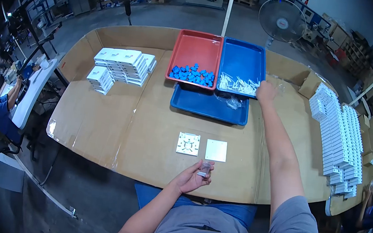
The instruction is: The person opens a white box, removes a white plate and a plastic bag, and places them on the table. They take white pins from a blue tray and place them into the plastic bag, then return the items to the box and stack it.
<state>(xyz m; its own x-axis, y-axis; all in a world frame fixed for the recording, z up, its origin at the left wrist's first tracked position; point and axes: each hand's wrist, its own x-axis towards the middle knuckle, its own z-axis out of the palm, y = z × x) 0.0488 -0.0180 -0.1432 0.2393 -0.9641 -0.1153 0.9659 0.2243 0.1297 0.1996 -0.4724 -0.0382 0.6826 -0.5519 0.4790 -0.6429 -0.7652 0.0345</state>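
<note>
And the left hand [193, 178] grasps a small clear plastic cup [205, 168], a flat white square panel [216, 150] just beyond it! Right hand [266, 91] reaches the blue rectangular plastic tray [244, 65], thin white sticks [238, 85] beside its fingers; whether it's gripping any, can't tell.

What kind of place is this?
Probably a workshop or small factory: trays of little parts, tall stacks of white pieces, and a big fan show it.
</note>
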